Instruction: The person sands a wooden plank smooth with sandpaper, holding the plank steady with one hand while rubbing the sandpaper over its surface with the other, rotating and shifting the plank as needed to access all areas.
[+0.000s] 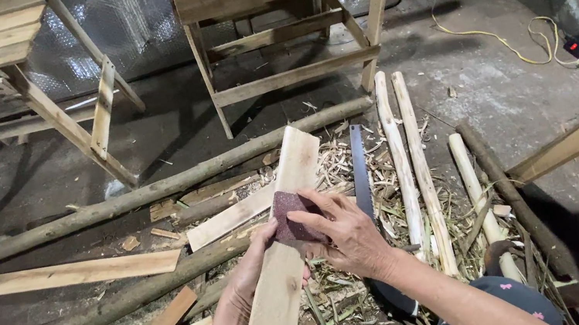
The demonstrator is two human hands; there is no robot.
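Head view, looking down at both hands over a littered workshop floor. Flat wooden board [288, 241] held slanting, upper end away from the body, lower end near the knees. Left hand [249, 271] gripping the board's left edge from beneath, fingers curled around the wood, thumb on the upper face. Right hand [345, 235] pressing a dark reddish sanding block [292, 217] flat against the board's upper face, fingers [314, 217] closed over the block's top and near side; block lying at mid-length of the board, directly under the fingertips. Dark saw blade [359, 166] just right of the board on wood shavings. Peeled pale poles [411, 165] farther right. Long rough branch [146, 194] crossing behind the board. Wooden stool [284, 38] beyond.
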